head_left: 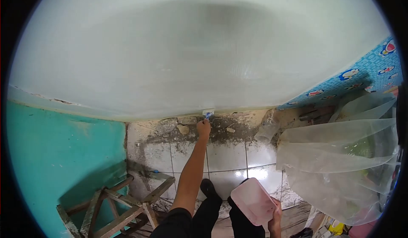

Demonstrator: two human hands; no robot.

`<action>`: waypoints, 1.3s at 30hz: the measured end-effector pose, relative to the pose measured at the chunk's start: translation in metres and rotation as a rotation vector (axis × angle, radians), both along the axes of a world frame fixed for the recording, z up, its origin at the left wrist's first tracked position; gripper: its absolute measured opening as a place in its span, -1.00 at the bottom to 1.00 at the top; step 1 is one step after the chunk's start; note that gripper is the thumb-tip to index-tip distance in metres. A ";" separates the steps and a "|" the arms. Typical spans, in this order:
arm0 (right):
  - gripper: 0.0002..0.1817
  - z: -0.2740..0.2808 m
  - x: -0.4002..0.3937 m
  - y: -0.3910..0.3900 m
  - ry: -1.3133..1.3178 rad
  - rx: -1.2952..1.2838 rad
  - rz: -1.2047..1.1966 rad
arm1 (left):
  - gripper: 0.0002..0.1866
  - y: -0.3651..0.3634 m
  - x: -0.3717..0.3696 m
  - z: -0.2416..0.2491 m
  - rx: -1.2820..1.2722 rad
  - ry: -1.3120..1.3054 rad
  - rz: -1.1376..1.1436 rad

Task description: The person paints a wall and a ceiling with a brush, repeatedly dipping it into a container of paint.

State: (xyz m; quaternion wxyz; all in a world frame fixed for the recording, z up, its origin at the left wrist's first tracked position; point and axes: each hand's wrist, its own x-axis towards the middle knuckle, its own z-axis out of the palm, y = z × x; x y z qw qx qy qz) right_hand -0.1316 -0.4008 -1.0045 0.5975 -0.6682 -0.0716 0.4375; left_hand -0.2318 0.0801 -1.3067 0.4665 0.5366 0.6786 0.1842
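Observation:
My left hand (203,129) is closed around the handle of a small paint brush (208,114), whose head touches the bottom edge of the white wall (204,59). Lower right, my right hand (276,216) grips the rim of a pale pink plastic tub (253,200), which is tilted and held over my leg. Its inside shows whitish smears. Dirt and broken pieces of rubble (183,129) lie on the floor just below the brush.
A wooden trestle (114,204) stands at the lower left by a green wall (63,153). Translucent plastic sheeting (335,148) hangs at the right, below blue patterned wallpaper (340,82). White floor tiles (227,156) lie between.

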 end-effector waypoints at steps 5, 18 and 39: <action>-0.10 0.024 -0.007 0.006 0.039 0.006 -0.012 | -0.58 -0.034 0.001 0.141 0.152 -0.341 0.151; -0.12 0.006 -0.019 0.006 0.047 0.066 0.017 | -0.73 -0.048 0.009 0.145 0.480 -0.521 0.060; -0.10 0.042 -0.032 0.017 0.021 -0.014 0.129 | -0.62 -0.039 -0.032 0.234 0.344 -0.390 0.131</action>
